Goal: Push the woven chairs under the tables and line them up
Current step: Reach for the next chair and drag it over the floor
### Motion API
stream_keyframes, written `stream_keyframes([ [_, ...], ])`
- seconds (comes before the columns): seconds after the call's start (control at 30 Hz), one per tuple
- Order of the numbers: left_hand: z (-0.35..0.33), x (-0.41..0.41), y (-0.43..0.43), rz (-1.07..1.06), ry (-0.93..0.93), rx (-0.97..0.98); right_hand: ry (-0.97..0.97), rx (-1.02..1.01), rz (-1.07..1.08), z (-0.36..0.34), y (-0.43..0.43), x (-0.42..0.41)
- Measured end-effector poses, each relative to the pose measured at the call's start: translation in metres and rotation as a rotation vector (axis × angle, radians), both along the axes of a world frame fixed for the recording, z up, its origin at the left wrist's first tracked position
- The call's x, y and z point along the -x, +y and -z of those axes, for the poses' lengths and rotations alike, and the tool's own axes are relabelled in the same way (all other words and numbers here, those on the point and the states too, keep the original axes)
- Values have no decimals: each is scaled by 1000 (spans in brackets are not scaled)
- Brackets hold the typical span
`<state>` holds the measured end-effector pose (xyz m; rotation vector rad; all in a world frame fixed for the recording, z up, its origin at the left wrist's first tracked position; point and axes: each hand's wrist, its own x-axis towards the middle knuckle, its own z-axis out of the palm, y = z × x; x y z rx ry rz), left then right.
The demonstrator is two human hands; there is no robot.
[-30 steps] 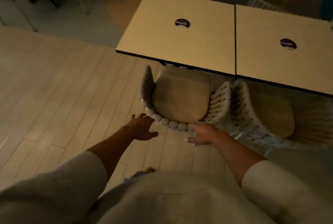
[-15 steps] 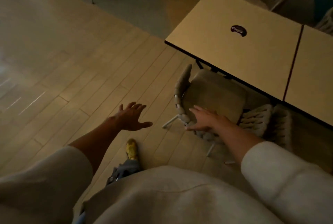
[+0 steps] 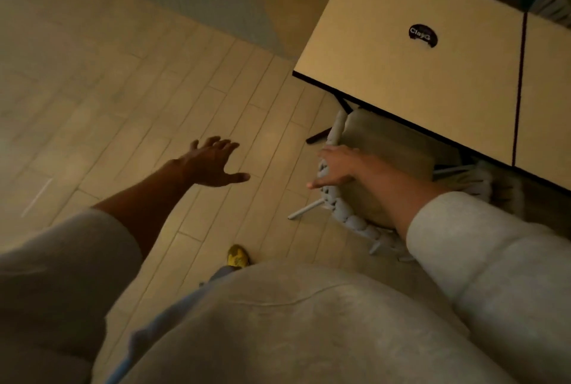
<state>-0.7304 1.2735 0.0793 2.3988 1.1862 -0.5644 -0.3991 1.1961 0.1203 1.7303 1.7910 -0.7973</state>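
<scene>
The right hand [image 3: 335,167] rested flat on the woven rim of the chair [image 3: 370,167], fingers spread, not clenched. Left of it, the left hand [image 3: 213,164] hovered open over the floor [image 3: 123,105]. Beyond the grip, the beige-cushioned chair's front sat partly under 1 table [image 3: 401,44].
</scene>
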Motion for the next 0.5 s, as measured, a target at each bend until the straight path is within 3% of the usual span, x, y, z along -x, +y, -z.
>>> stream_keyframes([
  [0.5, 3, -19, 226, 199, 66, -13, 4, -44, 51, 39, 217, -2],
])
